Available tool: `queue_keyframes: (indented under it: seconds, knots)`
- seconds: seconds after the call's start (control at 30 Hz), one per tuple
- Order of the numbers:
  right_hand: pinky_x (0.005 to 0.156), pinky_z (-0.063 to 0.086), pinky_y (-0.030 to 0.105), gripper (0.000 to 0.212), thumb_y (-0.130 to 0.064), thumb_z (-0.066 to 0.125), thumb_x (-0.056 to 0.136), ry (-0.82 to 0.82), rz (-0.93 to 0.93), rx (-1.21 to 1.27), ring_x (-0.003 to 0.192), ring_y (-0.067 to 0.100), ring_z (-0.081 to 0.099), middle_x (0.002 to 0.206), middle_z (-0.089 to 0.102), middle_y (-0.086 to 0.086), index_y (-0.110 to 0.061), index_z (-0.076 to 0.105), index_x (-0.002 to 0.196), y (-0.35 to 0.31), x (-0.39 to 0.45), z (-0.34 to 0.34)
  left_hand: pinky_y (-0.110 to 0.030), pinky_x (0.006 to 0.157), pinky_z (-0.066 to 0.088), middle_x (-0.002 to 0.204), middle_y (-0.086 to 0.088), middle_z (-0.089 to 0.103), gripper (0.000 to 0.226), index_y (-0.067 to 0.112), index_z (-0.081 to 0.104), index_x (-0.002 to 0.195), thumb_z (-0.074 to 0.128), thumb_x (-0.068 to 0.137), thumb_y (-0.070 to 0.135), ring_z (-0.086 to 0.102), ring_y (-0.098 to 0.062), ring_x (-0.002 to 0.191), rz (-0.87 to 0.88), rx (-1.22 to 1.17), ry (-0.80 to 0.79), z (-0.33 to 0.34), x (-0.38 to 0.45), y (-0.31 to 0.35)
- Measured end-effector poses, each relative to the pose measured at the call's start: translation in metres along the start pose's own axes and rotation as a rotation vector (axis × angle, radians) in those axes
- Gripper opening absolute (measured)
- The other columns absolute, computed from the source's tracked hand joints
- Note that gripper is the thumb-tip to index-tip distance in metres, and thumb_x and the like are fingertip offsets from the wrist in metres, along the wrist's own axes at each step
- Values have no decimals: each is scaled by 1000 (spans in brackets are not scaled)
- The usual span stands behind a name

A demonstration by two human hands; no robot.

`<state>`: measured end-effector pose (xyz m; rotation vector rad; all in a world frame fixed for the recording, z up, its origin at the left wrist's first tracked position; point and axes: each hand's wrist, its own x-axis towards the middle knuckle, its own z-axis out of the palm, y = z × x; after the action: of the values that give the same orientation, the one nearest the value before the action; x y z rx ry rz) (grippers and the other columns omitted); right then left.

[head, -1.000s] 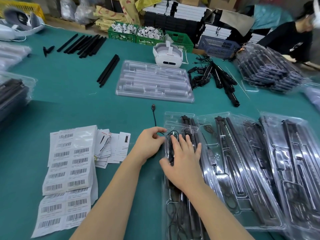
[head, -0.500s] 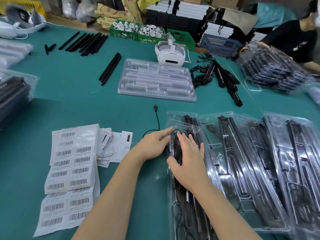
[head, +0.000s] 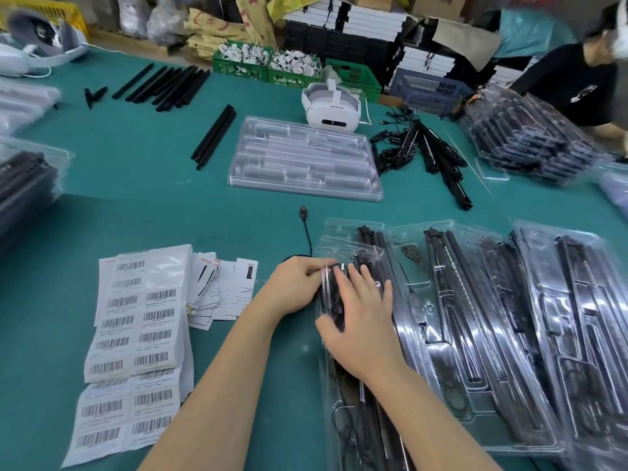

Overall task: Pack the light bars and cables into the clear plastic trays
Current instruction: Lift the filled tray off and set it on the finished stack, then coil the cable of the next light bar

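A clear plastic tray [head: 343,413] holding black light bars lies in front of me. My right hand [head: 360,321] presses flat on the coiled cable and bars at the tray's upper part, fingers straight. At the tray's left edge my left hand [head: 295,287] pinches the black cable [head: 308,239]. The cable runs up the table to a USB plug [head: 303,212] lying outside the tray. Filled trays [head: 492,334] overlap to the right.
A stack of empty clear trays [head: 306,158] sits mid-table, with loose light bars and cables [head: 428,151] to its right and plain black bars [head: 214,137] to its left. Barcode label sheets [head: 136,334] lie left of my arms. A white headset [head: 329,105] and a person [head: 577,83] are at the back.
My left hand has slid right to the tray's edge, drawing the cable's slack toward the tray. My right hand has stayed pressed on the tray's contents.
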<state>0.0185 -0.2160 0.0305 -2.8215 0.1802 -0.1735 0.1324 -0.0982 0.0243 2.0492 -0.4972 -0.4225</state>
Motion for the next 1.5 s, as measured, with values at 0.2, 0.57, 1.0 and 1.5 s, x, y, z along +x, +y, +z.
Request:
queue_keyframes:
  seconds: [0.2,0.57,1.0,1.5]
  knots:
    - [119,-20,49,85,-55,21,81,-19,14,-71,154,20,-7,168,8,2,-23,18,159,-3,5,2,-20,60,44,92,13,72,33,30,73,120,50,100,18,56,-7,59,-57,-110,63,6,-2,1]
    - [123,-9,49,84,-66,17,85,32,25,-104,155,21,3,165,21,4,-22,30,156,-6,9,5,-11,52,43,75,8,67,31,26,74,103,51,91,8,60,-9,57,-178,-47,322,10,-6,9]
    - [122,-6,55,78,-60,25,87,22,27,-185,154,27,8,163,25,8,-22,32,154,-8,9,8,-38,79,55,99,2,74,22,22,69,110,52,96,21,66,-24,86,-124,213,465,3,-16,19]
    - [121,-10,56,76,-62,35,92,-25,36,-116,155,25,-2,166,17,6,-25,24,157,-8,9,4,-31,62,41,76,-4,55,18,10,52,77,58,92,16,56,-30,80,-345,714,337,-58,-36,5]
